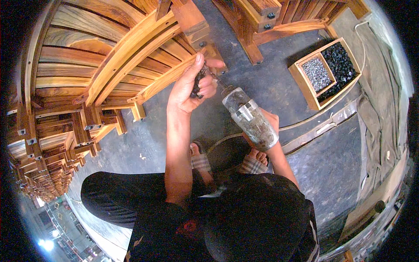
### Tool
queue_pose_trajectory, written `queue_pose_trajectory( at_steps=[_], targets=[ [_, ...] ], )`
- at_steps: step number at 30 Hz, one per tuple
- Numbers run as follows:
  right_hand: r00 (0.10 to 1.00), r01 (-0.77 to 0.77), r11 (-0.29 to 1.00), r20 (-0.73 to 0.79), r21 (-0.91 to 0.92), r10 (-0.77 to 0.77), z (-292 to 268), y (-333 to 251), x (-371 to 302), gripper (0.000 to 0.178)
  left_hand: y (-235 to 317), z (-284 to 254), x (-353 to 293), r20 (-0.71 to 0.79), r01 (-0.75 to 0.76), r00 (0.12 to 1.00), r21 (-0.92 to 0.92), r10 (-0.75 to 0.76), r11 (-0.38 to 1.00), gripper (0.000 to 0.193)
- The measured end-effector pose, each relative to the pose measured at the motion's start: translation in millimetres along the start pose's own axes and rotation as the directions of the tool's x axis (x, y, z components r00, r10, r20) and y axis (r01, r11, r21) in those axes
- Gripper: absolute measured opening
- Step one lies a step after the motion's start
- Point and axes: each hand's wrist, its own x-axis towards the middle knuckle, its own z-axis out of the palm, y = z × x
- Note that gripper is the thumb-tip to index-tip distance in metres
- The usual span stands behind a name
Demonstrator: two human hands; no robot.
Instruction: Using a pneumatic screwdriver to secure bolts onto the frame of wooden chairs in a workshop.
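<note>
My left hand is closed around several small black pieces, its thumb raised beside the end of a wooden chair leg. Their exact shape is partly hidden by the fingers. In my right hand is a worn grey power screwdriver, mostly covering that hand. Its front end points up and left, with the thin bit close to the left fingertips. Whether the bit touches a piece there, I cannot tell. A black dot-like fitting shows on the leg end just above my left hand.
Slatted wooden chairs lie tipped over at the left, with a long row behind them. Another chair lies at the far right. A wooden box holds silvery screws and black round pieces. A cable crosses the dark floor.
</note>
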Motion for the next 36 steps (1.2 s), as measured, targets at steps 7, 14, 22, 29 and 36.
queue_pose_trajectory(
  at_steps=[7,14,22,29,36],
  targets=[
    [0.996,-0.085,0.993,0.007,0.079,0.085,-2,-11,1,0.02,4,2,1,-0.028,0.047,0.998,0.0,-0.047,0.999,0.048],
    [0.997,0.048,0.998,-0.059,-0.028,-0.049,0,-12,9,0.019,13,6,4,0.009,0.069,0.998,-0.051,-0.069,0.996,0.05],
    [0.995,0.038,0.991,-0.084,-0.127,-0.049,6,-17,29,0.021,38,10,15,0.131,0.067,0.988,0.091,-0.079,0.994,0.051],
    [0.988,0.055,0.995,-0.141,-0.089,-0.067,16,-14,42,0.017,41,4,24,0.197,-0.002,0.98,0.085,-0.015,0.996,0.053],
    [0.991,0.083,0.994,-0.102,-0.07,-0.09,13,-17,45,0.018,42,1,24,0.221,0.012,0.975,0.056,-0.024,0.998,0.054]
  ],
)
